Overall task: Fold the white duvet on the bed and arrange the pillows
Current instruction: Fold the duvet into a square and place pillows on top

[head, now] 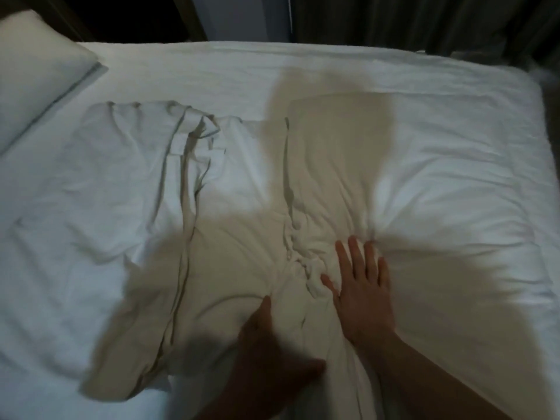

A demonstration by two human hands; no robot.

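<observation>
- left hand (266,344), bottom centre of frame, blurred; lies on the duvet (212,231), grip cannot be told
- right hand (360,286), lower right of centre, fingers straight and spread, pressing flat on bunched duvet folds
- duvet spread wrinkled over the bed (333,62), mid-frame
- pillow (33,74) in upper left corner, just beside duvet edge
- dark curtain (424,19) along top right

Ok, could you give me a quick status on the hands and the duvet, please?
Right hand flat, pressing bunched duvet. Left hand blurred, on duvet, grip unclear. Pillow far left, untouched. Nothing in the way.
</observation>
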